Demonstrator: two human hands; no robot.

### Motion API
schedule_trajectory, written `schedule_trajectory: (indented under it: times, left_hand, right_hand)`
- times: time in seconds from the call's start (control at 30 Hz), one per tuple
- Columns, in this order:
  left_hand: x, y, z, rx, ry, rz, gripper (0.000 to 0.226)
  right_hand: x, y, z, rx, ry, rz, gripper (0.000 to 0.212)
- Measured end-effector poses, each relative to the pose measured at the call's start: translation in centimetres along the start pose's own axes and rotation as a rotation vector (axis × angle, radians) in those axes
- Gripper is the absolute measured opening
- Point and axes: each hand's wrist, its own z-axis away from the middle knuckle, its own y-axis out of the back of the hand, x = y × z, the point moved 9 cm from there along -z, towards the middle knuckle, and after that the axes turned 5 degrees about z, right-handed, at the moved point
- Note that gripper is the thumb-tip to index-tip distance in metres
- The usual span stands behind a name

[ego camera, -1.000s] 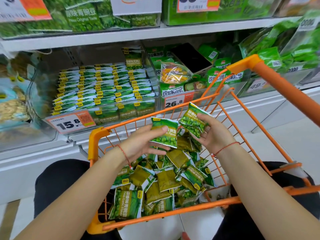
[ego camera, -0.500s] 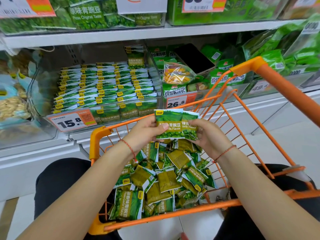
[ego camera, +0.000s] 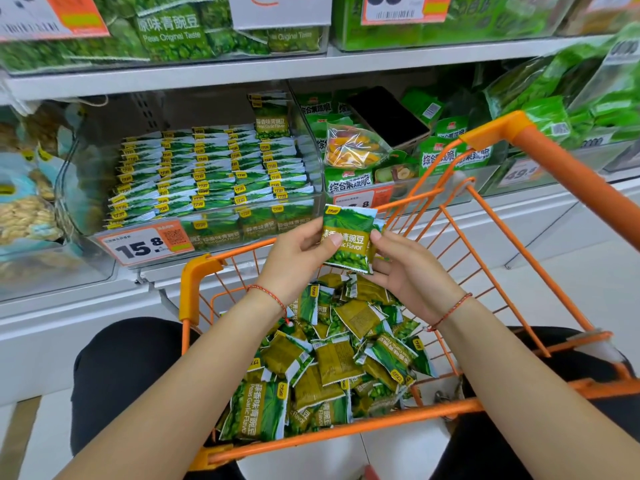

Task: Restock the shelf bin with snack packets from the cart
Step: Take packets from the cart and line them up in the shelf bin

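Packets (ego camera: 348, 239) of garlic peas, seemingly two stacked face to face, sit pinched between both hands above the cart (ego camera: 498, 268): the left hand (ego camera: 298, 252) grips the left edge, the right hand (ego camera: 403, 271) the right. Squaring the pair looks like the step in hand. Next, they need carrying up and left into the shelf bin (ego camera: 207, 181), standing upright in line with the rows.

2 hands (ego camera: 298, 258), 1 cart (ego camera: 491, 133), 3 price tags (approx.), pkts (ego camera: 346, 344) in cart: too many to count.
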Motion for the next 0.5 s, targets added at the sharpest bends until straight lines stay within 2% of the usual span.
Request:
schedule_trajectory:
  times: [0.13, 0.37, 0.43, 0.5]
  left_hand:
    - [-0.3, -0.4, 0.1, -0.051, 0.037, -0.014, 0.025]
    - [-0.7, -0.8, 0.3, -0.094, 0.075, -0.026, 0.022]
    - [-0.6, -1.1, 0.5, -0.123, 0.086, -0.017, 0.017]
    - [-0.7, -1.4, 0.7, -0.136, 0.097, -0.037, 0.014]
  right_hand:
    - [-0.3, 0.3, 0.1, 0.028, 0.040, 0.047, 0.026]
    - [-0.9, 0.4, 0.4, 0.062, 0.098, 0.103, 0.029]
    - [-0.8, 0.3, 0.4, 0.052, 0.084, 0.091, 0.035]
    - [-0.8, 0.0, 0.5, 0.065, 0.077, 0.127, 0.059]
